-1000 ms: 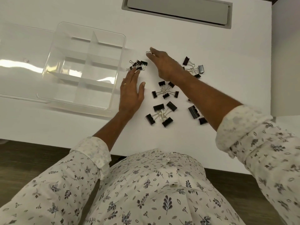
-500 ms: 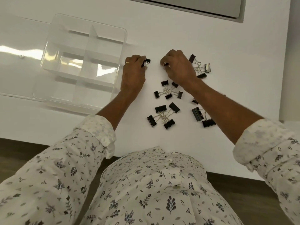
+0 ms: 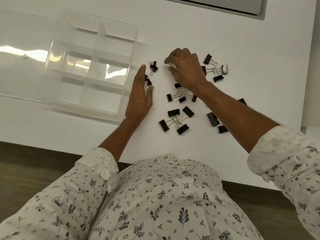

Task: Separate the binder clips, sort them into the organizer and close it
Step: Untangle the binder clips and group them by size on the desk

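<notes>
Table: white; its near edge ran just in front of my shirt, its right edge lay beyond the clips, with bare surface along both.
Organizer: clear, lid open, on the table at my left; every compartment I could see held nothing; its right wall stood just beside my left hand.
Left hand: lay flat, fingers straight and together, holding nothing; two tiny clips touched its inner edge.
Tiny pair: black, linked, lying free between my two hands.
Right hand: arched over the table, fingers curled downward; whether they gripped a clip I could not tell.
Small cluster: four linked clips, partly under my right wrist.
Medium cluster: four linked clips, open table all round it.
Far cluster: four linked clips, right of my right hand.
Large clips: partly hidden by my right forearm.
Grey panel: set into the table's far edge, well apart from everything.
</notes>
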### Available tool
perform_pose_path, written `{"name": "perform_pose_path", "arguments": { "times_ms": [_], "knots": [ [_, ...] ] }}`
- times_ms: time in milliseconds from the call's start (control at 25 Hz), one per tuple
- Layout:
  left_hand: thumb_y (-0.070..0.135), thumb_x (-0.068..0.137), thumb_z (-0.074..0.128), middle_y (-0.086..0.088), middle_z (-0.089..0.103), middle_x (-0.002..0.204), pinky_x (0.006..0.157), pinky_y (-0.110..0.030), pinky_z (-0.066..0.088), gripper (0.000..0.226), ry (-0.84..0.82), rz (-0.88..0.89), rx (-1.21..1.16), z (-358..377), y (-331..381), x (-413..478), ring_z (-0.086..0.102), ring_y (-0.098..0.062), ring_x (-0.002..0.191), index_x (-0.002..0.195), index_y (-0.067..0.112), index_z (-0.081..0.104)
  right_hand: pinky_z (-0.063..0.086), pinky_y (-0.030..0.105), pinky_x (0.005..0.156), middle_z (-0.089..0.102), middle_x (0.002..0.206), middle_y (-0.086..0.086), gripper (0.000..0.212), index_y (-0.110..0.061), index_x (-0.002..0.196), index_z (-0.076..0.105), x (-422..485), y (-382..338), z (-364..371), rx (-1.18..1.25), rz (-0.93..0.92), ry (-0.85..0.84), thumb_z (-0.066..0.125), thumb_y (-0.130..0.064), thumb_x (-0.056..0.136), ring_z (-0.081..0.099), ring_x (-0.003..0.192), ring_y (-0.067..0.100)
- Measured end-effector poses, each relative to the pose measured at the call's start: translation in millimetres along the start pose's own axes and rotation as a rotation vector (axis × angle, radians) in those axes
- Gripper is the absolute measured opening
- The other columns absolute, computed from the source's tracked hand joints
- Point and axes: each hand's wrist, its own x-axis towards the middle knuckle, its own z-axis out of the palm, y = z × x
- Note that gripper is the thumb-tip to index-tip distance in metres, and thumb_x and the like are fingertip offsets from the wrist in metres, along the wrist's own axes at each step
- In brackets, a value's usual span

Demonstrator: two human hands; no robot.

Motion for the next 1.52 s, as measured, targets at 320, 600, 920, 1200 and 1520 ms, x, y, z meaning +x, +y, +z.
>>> {"name": "perform_pose_path", "arguments": {
  "times_ms": [320,600,920,1200,1520],
  "knots": [
    [0.018,0.105,0.051,0.002,0.038,0.161,0.123,-0.03,0.03,0.058,0.082,-0.096,0.041,-5.1,-7.2,-25.9,0.034,-0.004,0.145,0.159,0.015,0.028,0.054,0.044,0.078,0.061,0.121,0.008,0.018,-0.012,0.112,0.07,-1.7,-36.9,11.1,0.136,-0.167,-0.097,0.064,-0.014,0.095,0.061,0.103,0.029],
    [0.011,0.105,0.05,0.0,0.049,0.151,0.111,-0.017,0.041,0.053,0.098,-0.062,-0.027,-4.5,-5.6,-27.0,0.053,-0.013,0.13,0.155,0.013,0.036,0.049,0.038,0.072,0.064,0.099,0.004,0.012,-0.012,0.098,0.064,-12.2,-26.9,5.3,0.207,-0.095,-0.132,0.066,-0.016,0.087,0.058,0.093,0.023],
    [0.004,0.099,0.056,0.002,0.054,0.137,0.087,-0.016,0.052,0.062,0.118,-0.092,-0.065,-4.0,-2.7,-8.1,0.059,-0.009,0.102,0.156,0.018,0.035,0.048,0.035,0.074,0.062,0.098,-0.008,0.018,-0.02,0.105,0.061,-12.4,-15.5,-4.8,0.206,0.012,-0.029,0.064,-0.021,0.087,0.055,0.094,0.016],
    [-0.012,0.097,0.037,-0.002,0.06,0.14,0.109,-0.006,0.033,0.071,0.144,-0.158,-0.044,-2.4,-5.3,-4.3,0.049,0.004,0.129,0.16,0.02,0.029,0.049,0.043,0.084,0.066,0.115,-0.001,0.025,-0.025,0.115,0.07,-13.9,-27.9,3.7,0.078,-0.073,-0.019,0.062,-0.018,0.093,0.058,0.11,0.024],
    [-0.011,0.093,0.045,-0.005,0.055,0.14,0.112,-0.022,0.042,0.083,0.117,-0.211,0.051,6.0,-6.6,6.7,0.047,0.003,0.124,0.163,0.023,0.016,0.036,0.044,0.084,0.057,0.122,0.01,0.052,-0.02,0.138,0.057,2.0,-34.0,14.4,-0.151,0.005,-0.037,0.053,-0.003,0.09,0.052,0.111,0.033]
  ]
}}
